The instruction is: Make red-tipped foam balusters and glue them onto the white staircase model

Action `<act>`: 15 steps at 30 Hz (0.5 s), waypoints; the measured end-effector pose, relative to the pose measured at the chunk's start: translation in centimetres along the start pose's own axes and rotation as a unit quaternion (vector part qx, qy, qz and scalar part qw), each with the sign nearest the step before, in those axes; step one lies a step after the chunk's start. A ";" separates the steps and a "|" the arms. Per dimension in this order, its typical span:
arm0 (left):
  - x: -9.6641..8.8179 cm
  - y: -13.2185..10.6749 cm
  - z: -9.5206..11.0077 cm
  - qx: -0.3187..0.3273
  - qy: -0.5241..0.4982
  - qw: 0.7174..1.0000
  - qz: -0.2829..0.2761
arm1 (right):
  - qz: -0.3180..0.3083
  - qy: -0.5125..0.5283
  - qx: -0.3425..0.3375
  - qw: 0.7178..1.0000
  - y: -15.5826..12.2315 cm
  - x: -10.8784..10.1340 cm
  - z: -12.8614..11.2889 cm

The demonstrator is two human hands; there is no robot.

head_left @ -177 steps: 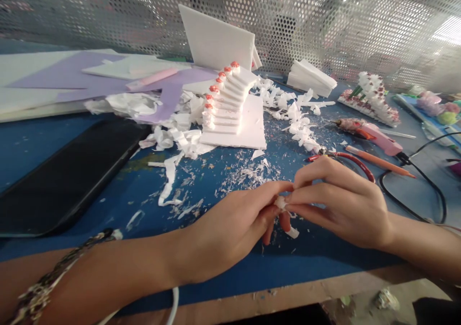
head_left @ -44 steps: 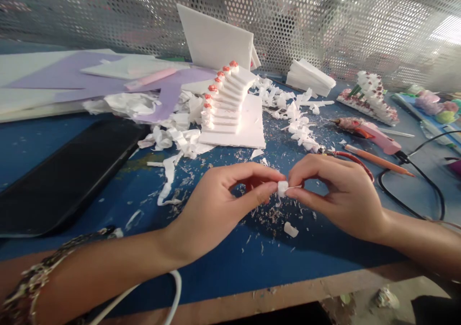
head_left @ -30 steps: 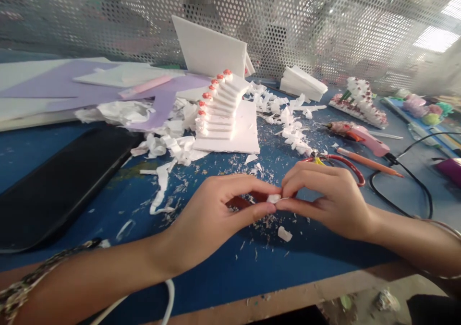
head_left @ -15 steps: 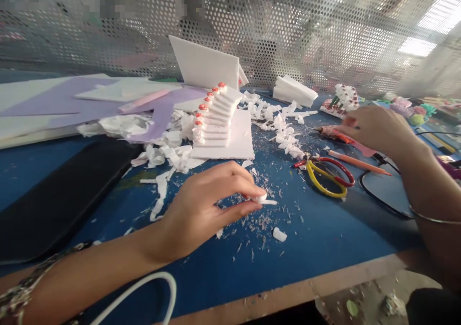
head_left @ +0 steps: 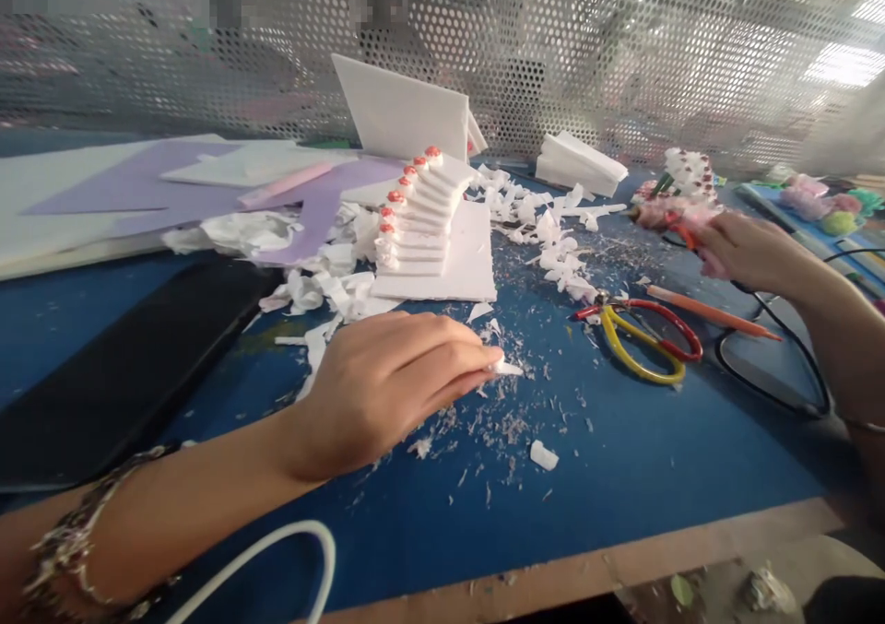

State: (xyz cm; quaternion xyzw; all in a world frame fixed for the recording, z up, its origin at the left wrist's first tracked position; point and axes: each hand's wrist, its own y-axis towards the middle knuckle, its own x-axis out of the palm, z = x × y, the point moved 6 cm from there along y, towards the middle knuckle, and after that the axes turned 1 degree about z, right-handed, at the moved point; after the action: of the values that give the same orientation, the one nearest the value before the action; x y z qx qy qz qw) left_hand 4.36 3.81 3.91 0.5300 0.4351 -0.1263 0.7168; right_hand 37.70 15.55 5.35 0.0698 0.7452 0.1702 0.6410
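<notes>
My left hand (head_left: 394, 389) is closed in a pinch above the blue table. Between its fingertips is a small white strip (head_left: 508, 368), mostly hidden by the fingers. At the right, my right hand (head_left: 753, 251) wraps round a pink glue gun (head_left: 681, 218) with an orange trigger, its nozzle pointing left. A black cord runs down from the gun. Beyond my left hand stands a small white foam staircase (head_left: 421, 228) with red-topped white rolls along its left side, set on a white foam base (head_left: 474, 264).
Red-and-yellow-handled scissors (head_left: 643, 347) and an orange pen (head_left: 715, 313) lie below the glue gun. A black phone-like slab (head_left: 138, 366) lies at left. White scraps (head_left: 563, 260), purple sheets (head_left: 117, 182) and stacked foam pieces (head_left: 581, 163) spread before a perforated metal screen (head_left: 512, 52).
My right hand has closed round the glue gun and raised it off the table. My left hand keeps its pinch on the white strip, its fingers now more closed over it.
</notes>
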 end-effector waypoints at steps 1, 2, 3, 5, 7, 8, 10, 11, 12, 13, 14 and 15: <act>0.1 -0.1 -0.1 -0.008 0.000 1.000 0.001 | -0.022 0.001 0.001 1.000 -0.2 -0.1 -0.9; 0.1 -0.1 -0.3 -0.016 -0.001 1.000 0.003 | -0.018 -0.003 0.007 1.000 -0.5 -0.5 -1.8; 0.2 -0.2 -0.4 -0.025 -0.002 1.000 0.005 | 0.002 -0.013 0.019 1.000 -0.8 -0.9 -2.9; 0.2 -0.2 -0.7 -0.041 -0.007 0.999 0.006 | 0.003 -0.008 0.010 1.000 -1.5 -1.1 -5.5; 0.3 -0.2 -0.8 -0.058 -0.016 0.998 0.008 | 0.002 -0.006 -0.038 0.999 -2.5 -0.9 -8.3; 0.3 -0.2 -0.9 -0.067 -0.020 0.998 0.007 | 0.013 -0.008 -0.062 0.998 -3.0 -0.9 -9.5; 0.3 -0.1 -1.0 -0.076 -0.024 0.997 0.009 | 0.028 -0.018 -0.093 0.995 -4.0 -0.8 -11.2; 0.3 0.0 -0.9 -0.073 -0.024 0.997 0.014 | 0.033 -0.023 -0.107 0.993 -4.4 -0.7 -11.8; 0.3 0.0 -0.9 -0.069 -0.024 0.997 0.016 | 0.033 -0.027 -0.121 0.992 -4.7 -0.5 -12.2; 0.3 0.0 -0.8 -0.066 -0.026 0.997 0.017 | 0.032 -0.029 -0.136 0.990 -4.9 -0.4 -12.6; 0.3 0.1 -0.8 -0.068 -0.028 0.997 0.016 | 0.028 -0.030 -0.149 0.988 -5.1 -0.2 -12.8; 0.3 0.0 -0.8 -0.073 -0.033 0.997 0.013 | 0.023 -0.031 -0.159 0.986 -5.3 0.0 -13.0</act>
State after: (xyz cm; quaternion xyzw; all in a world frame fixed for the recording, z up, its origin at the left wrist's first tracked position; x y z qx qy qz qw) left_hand 4.16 4.65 3.64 0.4772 0.4123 -0.1018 0.7694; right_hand 25.62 8.52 5.08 -0.0107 0.6865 0.2992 0.6627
